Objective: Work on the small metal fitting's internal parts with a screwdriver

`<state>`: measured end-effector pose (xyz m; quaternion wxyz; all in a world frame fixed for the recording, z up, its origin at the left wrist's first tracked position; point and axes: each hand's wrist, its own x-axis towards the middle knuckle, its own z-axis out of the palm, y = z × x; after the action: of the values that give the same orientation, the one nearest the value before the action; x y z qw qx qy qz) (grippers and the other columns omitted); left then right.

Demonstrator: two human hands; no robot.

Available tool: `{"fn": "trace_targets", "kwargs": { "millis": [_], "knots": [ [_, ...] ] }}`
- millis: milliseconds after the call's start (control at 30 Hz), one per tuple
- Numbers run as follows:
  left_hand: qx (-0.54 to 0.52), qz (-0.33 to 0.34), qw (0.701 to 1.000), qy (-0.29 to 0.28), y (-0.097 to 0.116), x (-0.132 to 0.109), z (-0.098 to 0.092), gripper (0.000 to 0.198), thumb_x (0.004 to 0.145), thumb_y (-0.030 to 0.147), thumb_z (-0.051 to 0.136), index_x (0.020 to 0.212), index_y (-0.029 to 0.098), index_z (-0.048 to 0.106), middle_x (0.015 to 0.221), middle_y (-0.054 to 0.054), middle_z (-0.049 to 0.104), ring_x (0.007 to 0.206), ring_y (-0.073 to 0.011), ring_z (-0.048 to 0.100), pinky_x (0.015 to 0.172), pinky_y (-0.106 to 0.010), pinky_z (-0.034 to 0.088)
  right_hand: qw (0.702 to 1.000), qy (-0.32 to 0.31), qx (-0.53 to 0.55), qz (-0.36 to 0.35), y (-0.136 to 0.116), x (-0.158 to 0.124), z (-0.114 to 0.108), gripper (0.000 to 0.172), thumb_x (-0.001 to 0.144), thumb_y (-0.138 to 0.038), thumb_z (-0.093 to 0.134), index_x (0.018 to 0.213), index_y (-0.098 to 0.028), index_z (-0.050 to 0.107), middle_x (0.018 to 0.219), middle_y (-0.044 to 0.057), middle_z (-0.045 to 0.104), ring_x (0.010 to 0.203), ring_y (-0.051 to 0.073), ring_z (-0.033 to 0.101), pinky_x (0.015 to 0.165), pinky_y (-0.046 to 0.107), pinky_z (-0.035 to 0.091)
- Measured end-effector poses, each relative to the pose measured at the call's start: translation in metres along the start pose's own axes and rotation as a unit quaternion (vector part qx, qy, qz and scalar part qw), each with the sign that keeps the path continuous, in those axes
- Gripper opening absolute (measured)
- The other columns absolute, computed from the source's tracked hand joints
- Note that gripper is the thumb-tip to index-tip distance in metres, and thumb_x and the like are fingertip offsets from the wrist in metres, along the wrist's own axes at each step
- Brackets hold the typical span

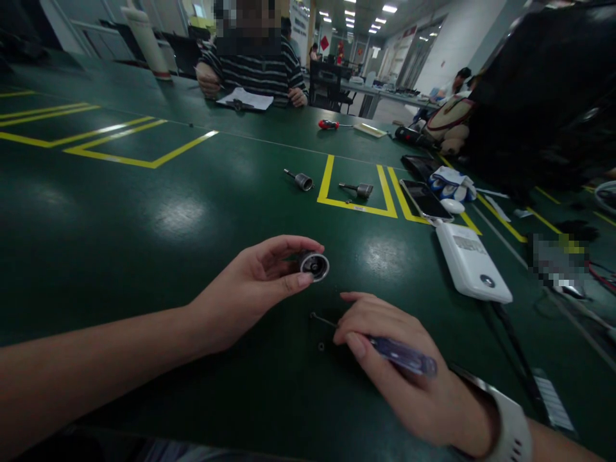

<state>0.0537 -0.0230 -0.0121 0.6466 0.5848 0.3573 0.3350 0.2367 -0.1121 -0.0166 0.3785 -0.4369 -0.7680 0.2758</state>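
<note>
My left hand (255, 282) pinches a small round metal cup-shaped part (314, 265) between thumb and fingers, its open end turned toward me, just above the green table (120, 244). Below and to the right, my right hand (389, 359) is closed round a screwdriver with a clear blue handle (404, 355); its thin shaft (323, 319) points left, the tip low over the table. A tiny dark screw or nut (321, 346) lies on the table under the shaft.
Two similar metal parts with stems (301, 180) (359, 189) lie further back by a yellow-taped square (356, 205). A white box (471, 263), a phone (426, 200), gloves and cables crowd the right. A red-handled screwdriver (330, 124) and a seated person in stripes (253, 67) are across the table.
</note>
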Motion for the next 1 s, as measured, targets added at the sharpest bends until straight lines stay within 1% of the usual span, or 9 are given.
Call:
{"fn": "trace_targets", "kwargs": {
  "millis": [100, 200, 267, 333, 433, 600, 800, 900, 1000],
  "knots": [
    [0.006, -0.006, 1.0, 0.006, -0.001, 0.0, 0.0, 0.034, 0.071, 0.019, 0.068, 0.105, 0.02, 0.061, 0.112, -0.004, 0.065, 0.104, -0.0193, 0.06, 0.093, -0.033, 0.047, 0.999, 0.049, 0.019, 0.003, 0.003, -0.001, 0.0, 0.015, 0.085, -0.013, 0.047, 0.088, -0.018, 0.061, 0.079, 0.003, 0.067, 0.077, 0.015, 0.063, 0.096, 0.041, 0.044],
    [0.014, -0.013, 1.0, 0.019, 0.0, 0.0, 0.001, 0.034, 0.071, 0.019, 0.067, 0.104, 0.02, 0.062, 0.108, -0.004, 0.067, 0.101, -0.0198, 0.061, 0.092, -0.034, 0.047, 0.995, 0.095, 0.007, -0.041, 0.003, -0.004, -0.001, 0.02, 0.083, -0.011, 0.047, 0.096, -0.019, 0.06, 0.086, 0.004, 0.069, 0.086, 0.018, 0.064, 0.096, 0.044, 0.044],
    [0.022, -0.02, 0.999, 0.02, 0.001, -0.001, 0.002, 0.034, 0.071, 0.018, 0.067, 0.104, 0.02, 0.063, 0.105, -0.004, 0.068, 0.098, -0.0201, 0.062, 0.09, -0.034, 0.048, 0.991, 0.106, -0.016, -0.078, 0.002, -0.005, -0.001, 0.024, 0.081, -0.009, 0.048, 0.1, -0.018, 0.058, 0.09, 0.006, 0.069, 0.089, 0.019, 0.064, 0.096, 0.045, 0.044],
    [0.032, -0.024, 0.999, 0.018, 0.002, -0.002, 0.003, 0.033, 0.07, 0.018, 0.067, 0.103, 0.02, 0.064, 0.101, -0.004, 0.069, 0.096, -0.0204, 0.063, 0.088, -0.034, 0.049, 0.989, 0.096, -0.046, -0.105, 0.001, -0.006, 0.0, 0.026, 0.08, -0.008, 0.049, 0.103, -0.018, 0.057, 0.094, 0.007, 0.068, 0.092, 0.019, 0.063, 0.097, 0.045, 0.044],
    [0.051, -0.024, 0.998, 0.013, 0.003, -0.003, 0.006, 0.033, 0.069, 0.018, 0.067, 0.102, 0.021, 0.066, 0.097, -0.003, 0.07, 0.094, -0.0201, 0.064, 0.086, -0.033, 0.05, 0.986, 0.081, -0.087, -0.115, 0.001, -0.005, 0.001, 0.025, 0.081, -0.009, 0.05, 0.104, -0.017, 0.056, 0.096, 0.008, 0.068, 0.095, 0.019, 0.063, 0.096, 0.043, 0.045],
    [0.07, -0.024, 0.997, 0.013, 0.006, -0.005, 0.011, 0.029, 0.069, 0.019, 0.067, 0.098, 0.02, 0.068, 0.094, -0.002, 0.071, 0.089, -0.0183, 0.065, 0.082, -0.03, 0.051, 0.981, 0.101, -0.12, -0.111, 0.002, -0.003, 0.003, 0.027, 0.082, -0.009, 0.05, 0.106, -0.017, 0.055, 0.096, 0.008, 0.068, 0.1, 0.02, 0.062, 0.095, 0.041, 0.047],
    [0.085, 0.005, 0.996, 0.034, 0.005, -0.005, 0.012, 0.019, 0.069, 0.018, 0.065, 0.088, 0.019, 0.07, 0.089, -0.002, 0.072, 0.085, -0.0178, 0.066, 0.076, -0.028, 0.054, 0.98, 0.077, -0.13, -0.13, -0.001, -0.003, 0.005, 0.024, 0.081, -0.008, 0.049, 0.104, -0.015, 0.055, 0.095, 0.008, 0.067, 0.094, 0.018, 0.063, 0.097, 0.042, 0.046],
    [0.079, 0.014, 0.996, 0.039, 0.004, -0.005, 0.012, 0.016, 0.069, 0.018, 0.063, 0.084, 0.019, 0.07, 0.088, -0.002, 0.072, 0.084, -0.0177, 0.066, 0.077, -0.029, 0.054, 0.98, 0.072, -0.13, -0.13, -0.003, -0.004, 0.006, 0.024, 0.081, -0.008, 0.05, 0.103, -0.016, 0.056, 0.093, 0.007, 0.067, 0.093, 0.018, 0.062, 0.098, 0.044, 0.044],
    [0.072, 0.01, 0.997, 0.032, 0.005, -0.005, 0.012, 0.016, 0.069, 0.017, 0.063, 0.083, 0.018, 0.07, 0.09, -0.003, 0.072, 0.086, -0.0181, 0.066, 0.08, -0.03, 0.054, 0.988, 0.082, -0.076, -0.105, -0.003, -0.005, 0.005, 0.026, 0.081, -0.008, 0.05, 0.103, -0.017, 0.058, 0.092, 0.007, 0.067, 0.091, 0.018, 0.063, 0.098, 0.045, 0.043]
  ]
}}
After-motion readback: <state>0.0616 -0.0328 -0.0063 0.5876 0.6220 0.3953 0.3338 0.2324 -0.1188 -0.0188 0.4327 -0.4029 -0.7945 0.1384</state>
